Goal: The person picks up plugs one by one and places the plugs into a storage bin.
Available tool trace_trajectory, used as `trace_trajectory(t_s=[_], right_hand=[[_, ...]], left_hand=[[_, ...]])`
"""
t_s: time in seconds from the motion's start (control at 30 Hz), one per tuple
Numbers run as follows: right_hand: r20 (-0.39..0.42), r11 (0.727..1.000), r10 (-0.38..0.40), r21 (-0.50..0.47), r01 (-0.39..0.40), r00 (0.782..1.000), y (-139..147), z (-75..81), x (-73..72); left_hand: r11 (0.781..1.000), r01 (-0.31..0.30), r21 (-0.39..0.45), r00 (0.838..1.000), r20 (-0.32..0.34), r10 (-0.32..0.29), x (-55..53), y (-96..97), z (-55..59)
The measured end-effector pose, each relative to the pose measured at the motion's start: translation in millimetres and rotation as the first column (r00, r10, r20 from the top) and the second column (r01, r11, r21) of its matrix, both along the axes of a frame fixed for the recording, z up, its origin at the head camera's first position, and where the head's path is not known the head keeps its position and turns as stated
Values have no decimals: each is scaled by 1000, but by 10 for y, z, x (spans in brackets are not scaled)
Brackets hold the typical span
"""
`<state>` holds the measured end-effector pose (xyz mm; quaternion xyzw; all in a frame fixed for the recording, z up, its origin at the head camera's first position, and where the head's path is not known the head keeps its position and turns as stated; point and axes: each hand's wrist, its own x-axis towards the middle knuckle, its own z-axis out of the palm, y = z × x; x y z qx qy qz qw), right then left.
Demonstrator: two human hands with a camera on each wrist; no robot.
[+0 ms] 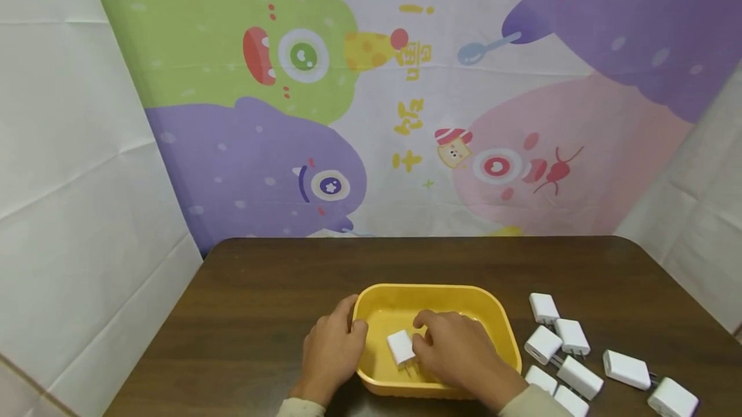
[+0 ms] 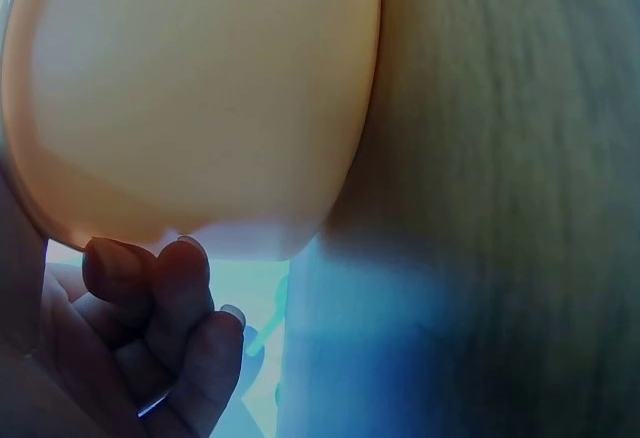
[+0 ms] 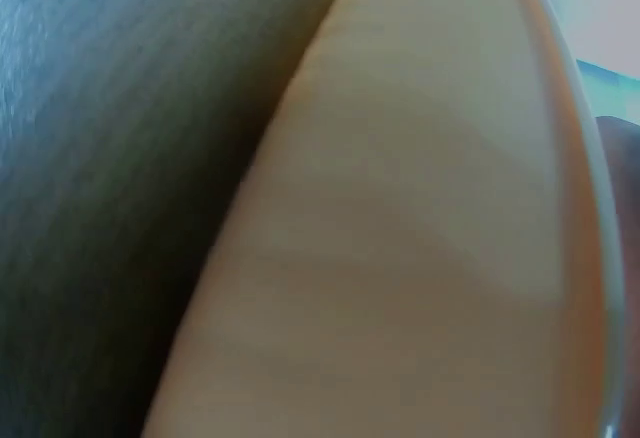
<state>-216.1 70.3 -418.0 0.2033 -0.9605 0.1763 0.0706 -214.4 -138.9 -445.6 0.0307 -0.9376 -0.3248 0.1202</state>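
A yellow plastic basin (image 1: pixel 437 386) stands on the table, with a white plug-in charger (image 1: pixel 401 347) lying inside, its metal prongs toward me. My left hand (image 1: pixel 333 349) grips the basin's left rim, thumb over the edge and fingers outside. In the left wrist view, the fingers of the left hand (image 2: pixel 165 328) curl at the rim of the basin (image 2: pixel 210 98). My right hand (image 1: pixel 458 349) reaches down into the basin, bent fingertips right beside the charger; I cannot tell whether it holds anything, since its palm side is hidden. The right wrist view shows mostly the basin's outer wall (image 3: pixel 400 198).
Several more white chargers (image 1: pixel 580 377) lie in a loose cluster right of the basin, and two others (image 1: pixel 626 369) farther right. The dark wooden table (image 1: pixel 249 314) meets a cartoon-printed cloth (image 1: pixel 406 198) at the back, with white cloth (image 1: pixel 75 178) at the sides.
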Motion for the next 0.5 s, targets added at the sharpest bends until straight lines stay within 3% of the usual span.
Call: trace_trajectory(t_s=[0.27,0.5], right_hand=[[57,999,-35,-1,35,998,76,29,-19],[18,998,-65,-6,65,998,178,56,-3]], left_hand=[[1000,8,-6,1000,-16,-8,-13,-1,-25],[1000,2,18,1000,22,-3,-1,19,-15]])
